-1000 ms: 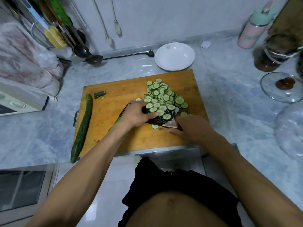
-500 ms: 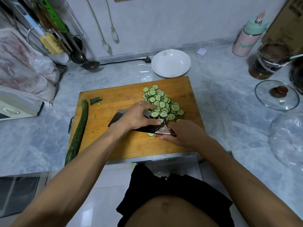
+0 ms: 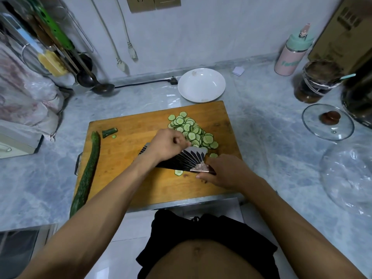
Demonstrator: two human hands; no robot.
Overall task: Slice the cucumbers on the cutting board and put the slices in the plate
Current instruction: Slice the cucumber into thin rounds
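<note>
Since a second ago the left hand (image 3: 168, 144) has drawn back along the flat of the cleaver (image 3: 181, 160), its fingers curling in where they lay flatter over the slices, and the blade now shows bare where slices sat on it. The head camera has also tipped up, so more wall shows.

Nearest the body, the right hand (image 3: 223, 172) is wrapped round the cleaver's handle, the blade lying nearly flat on the cutting board (image 3: 128, 164) and reaching left beneath the left hand. One stray slice (image 3: 178, 172) lies just below the blade, beside the right hand's fingertips. The left hand rests on the blade with fingers loosely bunched at the near edge of the slice pile (image 3: 191, 130); whether it pinches a slice or only nudges them, I cannot tell. The pile spreads just beyond that hand. Well to its left, a whole cucumber (image 3: 86, 176) lies along the board's left edge, with a cut stub (image 3: 109, 132) near its far tip. Beyond the pile, off the board on the surface (image 3: 271, 137), stands the white plate (image 3: 202, 85), holding no slices.

The likely step is gathering slices onto the blade to carry them over. The risks: a tilted blade would spill wet slices onto the board or surface during the lift; the left fingers sit close to the edge; and the stray slice could be left behind.
</note>
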